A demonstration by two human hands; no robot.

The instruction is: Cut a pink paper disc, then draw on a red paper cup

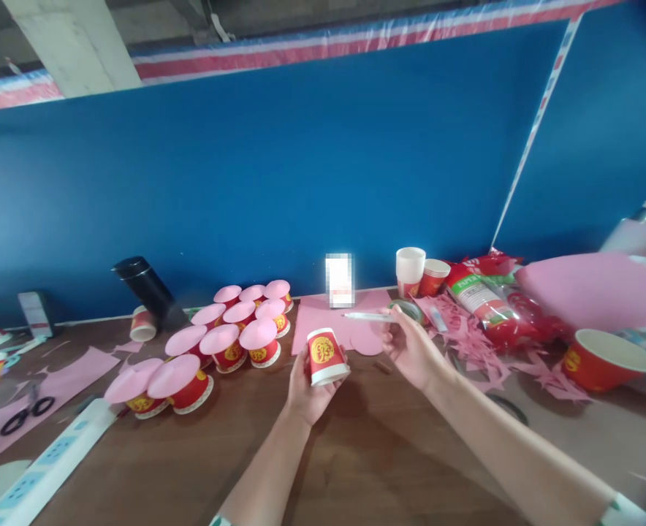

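A red paper cup (321, 356) with a yellow emblem and white rim is in my left hand (306, 391), whose fingers wrap round it, rim downward and slightly tilted. My right hand (411, 343) pinches a white pen (367, 317), its tip pointing left above and beyond the cup. Behind both hands, a pink paper sheet (309, 321) lies on the brown table (350, 453), with a pink paper disc (367, 340) on it. To the left stand several upturned red cups topped with pink discs (220, 339).
Scissors (27, 415), a power strip (54, 453) and a black bottle (150, 288) are on the left. Right of my hands lie pink paper scraps (473, 343), red packages (492, 303), stacked cups (410, 270) and a large red paper bowl (602, 361). A blue partition (323, 168) rises behind.
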